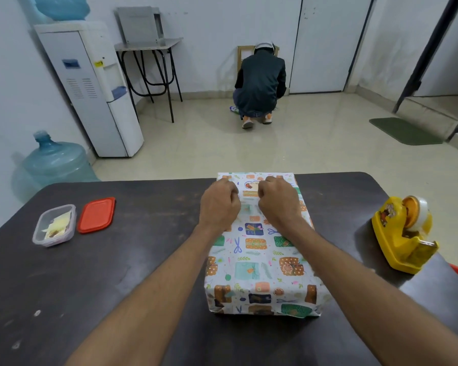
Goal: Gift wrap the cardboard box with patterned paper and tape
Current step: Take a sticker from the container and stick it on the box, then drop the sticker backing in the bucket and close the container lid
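Note:
The box wrapped in patterned paper (259,257) lies lengthwise in the middle of the dark table (117,273), its far end at the table's back edge. My left hand (219,204) and my right hand (278,202) rest side by side on the top of the box near its far end. Both have curled fingers pressed down on the paper. A narrow strip of paper shows between them. Whether either hand pinches the paper or a piece of tape is hidden under the knuckles. A yellow tape dispenser (405,233) stands on the table at the right.
A clear plastic container (54,225) with paper scraps and its red lid (97,214) sit on the table's left. Beyond the table a person (259,85) crouches on the floor by the far wall. A water dispenser (90,88) and a water bottle (54,159) stand at the left.

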